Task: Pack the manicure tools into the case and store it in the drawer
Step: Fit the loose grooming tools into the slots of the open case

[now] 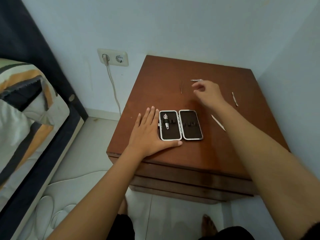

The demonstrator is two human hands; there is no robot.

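An open manicure case (190,125) with a black lining and silver rim lies flat on the brown nightstand (216,153). A nail clipper (166,121) sits strapped in its left half. My left hand (149,134) rests flat beside the case, fingers apart, thumb along its front edge. My right hand (207,94) hovers farther back with loosely curled fingers, holding nothing, just in front of a small metal tool (195,80). Tweezers (181,86) lie to its left. Two slim metal tools lie to the right: a cuticle pusher (235,99) and a file (218,122).
The nightstand stands in a room corner, with drawer fronts (181,186) shut below its top. A wall socket (113,57) with a plugged cable is at the left. A bed (26,110) with a striped cover is at far left. My feet show on the floor below.
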